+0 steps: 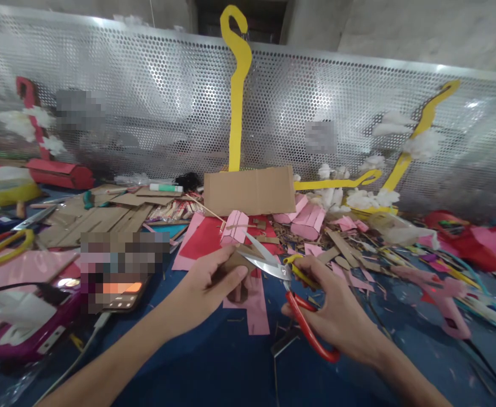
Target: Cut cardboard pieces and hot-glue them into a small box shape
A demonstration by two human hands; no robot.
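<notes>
My left hand [207, 285] pinches a small piece of brown cardboard [231, 259] between thumb and fingers. In my right hand [330, 302] are scissors [273, 269] with one red and one yellow handle. Their blades stand apart, pointing left, and the lower blade meets the cardboard's edge; whether it cuts in, I cannot tell. Just beyond my hands is a small pink paper-covered piece [234, 226], over a sheet of red paper [197, 240]. A pink paper strip [258, 319] lies on the blue tabletop below my left hand.
A yellow hook shape [237, 107] rises behind a cardboard box [248, 191] against a perforated metal panel [158, 107]. Cardboard scraps [99, 223], a phone [123, 294] and a purple power strip [39, 339] lie left. On the right rests a pink glue gun [443, 294].
</notes>
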